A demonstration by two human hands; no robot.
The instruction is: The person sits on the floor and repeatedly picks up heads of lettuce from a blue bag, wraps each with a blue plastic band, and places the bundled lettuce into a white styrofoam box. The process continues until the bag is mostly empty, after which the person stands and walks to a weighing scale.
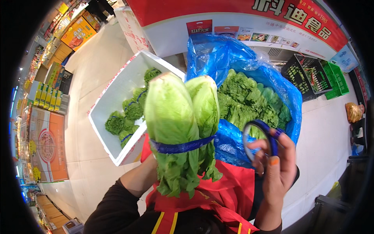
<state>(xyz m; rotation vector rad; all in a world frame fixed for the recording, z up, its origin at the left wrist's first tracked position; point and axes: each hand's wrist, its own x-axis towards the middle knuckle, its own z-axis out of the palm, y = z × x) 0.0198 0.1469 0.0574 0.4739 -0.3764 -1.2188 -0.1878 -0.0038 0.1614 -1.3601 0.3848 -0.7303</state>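
Observation:
Two heads of romaine lettuce (172, 111) are held up in front of me with their cut ends pointing away. A printed purple-blue tape band (184, 146) runs across both heads. My left forearm (140, 177) reaches behind them, and the lettuce hides the hand that supports it. On the right, my right hand (277, 166) grips a roll of purple-blue tape (274, 143), with fingers through its ring and an orange mark on the thumb. Beyond that hand, a large blue plastic bag (293, 99) gapes around many loose lettuce heads (251, 99).
A white foam box (117, 84) at left holds several taped lettuce bundles (115, 124). Black crate (306, 76) and green crate (336, 80) stand at far right. A red-and-white display case (172, 38) borders the far side. Stacked cartons (49, 143) line the left of the tiled floor.

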